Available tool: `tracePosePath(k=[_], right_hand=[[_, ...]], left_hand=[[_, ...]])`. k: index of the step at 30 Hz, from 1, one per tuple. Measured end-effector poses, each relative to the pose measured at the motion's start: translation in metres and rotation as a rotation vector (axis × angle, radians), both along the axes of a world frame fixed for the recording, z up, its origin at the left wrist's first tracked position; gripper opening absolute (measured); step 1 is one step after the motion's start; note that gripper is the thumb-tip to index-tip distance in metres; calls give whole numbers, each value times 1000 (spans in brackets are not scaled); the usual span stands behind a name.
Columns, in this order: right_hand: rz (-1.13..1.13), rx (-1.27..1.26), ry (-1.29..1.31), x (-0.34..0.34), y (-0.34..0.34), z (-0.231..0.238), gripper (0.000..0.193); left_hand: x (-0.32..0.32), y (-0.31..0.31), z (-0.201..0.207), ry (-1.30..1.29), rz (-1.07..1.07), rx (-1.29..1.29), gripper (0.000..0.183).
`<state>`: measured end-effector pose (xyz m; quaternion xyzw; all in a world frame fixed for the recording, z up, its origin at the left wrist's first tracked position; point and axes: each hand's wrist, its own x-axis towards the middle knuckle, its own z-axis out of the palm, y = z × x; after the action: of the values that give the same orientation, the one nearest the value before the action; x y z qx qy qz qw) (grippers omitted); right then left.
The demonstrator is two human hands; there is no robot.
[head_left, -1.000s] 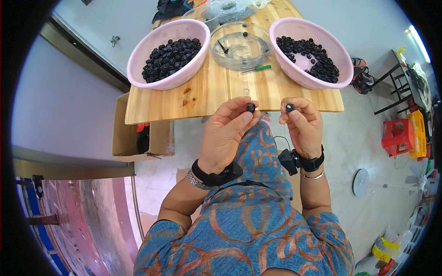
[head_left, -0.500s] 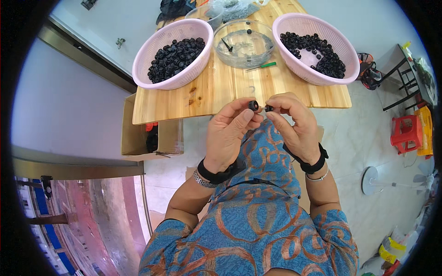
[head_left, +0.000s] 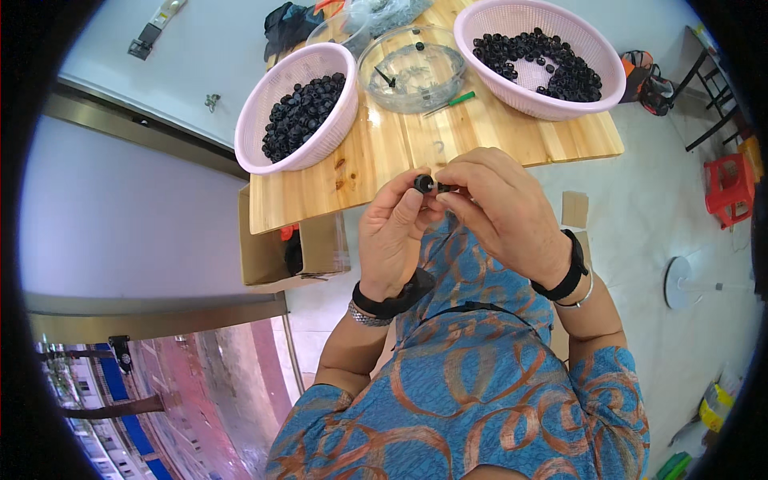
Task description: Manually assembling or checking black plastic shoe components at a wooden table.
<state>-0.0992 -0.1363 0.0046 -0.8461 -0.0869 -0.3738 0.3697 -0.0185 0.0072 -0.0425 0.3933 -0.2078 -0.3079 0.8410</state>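
Observation:
Between thumb and fingers, my left hand (head_left: 390, 244) pinches a small round black plastic part (head_left: 423, 185) just off the table's near edge. My right hand (head_left: 508, 212) is closed on a small dark piece (head_left: 445, 188), mostly covered by its fingers. A short pale bit shows in the narrow gap between the two; I cannot tell whether they join. Beyond my hands, the left pink basket (head_left: 324, 148) holds a heap of black round parts (head_left: 304, 112). Black ring-like parts (head_left: 572, 80) lie in the right pink basket (head_left: 528, 100).
On the wooden table (head_left: 368, 172), a clear round basin (head_left: 400, 102) holds a few dark pieces. A green-handled tool (head_left: 462, 99) lies beside it. A cardboard box (head_left: 260, 260) stands below the left edge; a red stool (head_left: 728, 192) is at right.
The view has turned, shifting the table and baskets. My right hand has rolled over, its back now showing more, with its fingers closer to the black part in my left hand.

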Motion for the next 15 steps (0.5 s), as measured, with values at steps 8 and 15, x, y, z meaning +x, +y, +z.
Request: tracePosePath(k=[8, 15], right_hand=[[-37, -128, -13, -2, 0, -1, 19], [-39, -173, 32, -7, -1, 1, 21]], left_hand=[[-5, -5, 2, -82, 73, 23, 29], [-12, -6, 8, -277, 157, 125, 27]])
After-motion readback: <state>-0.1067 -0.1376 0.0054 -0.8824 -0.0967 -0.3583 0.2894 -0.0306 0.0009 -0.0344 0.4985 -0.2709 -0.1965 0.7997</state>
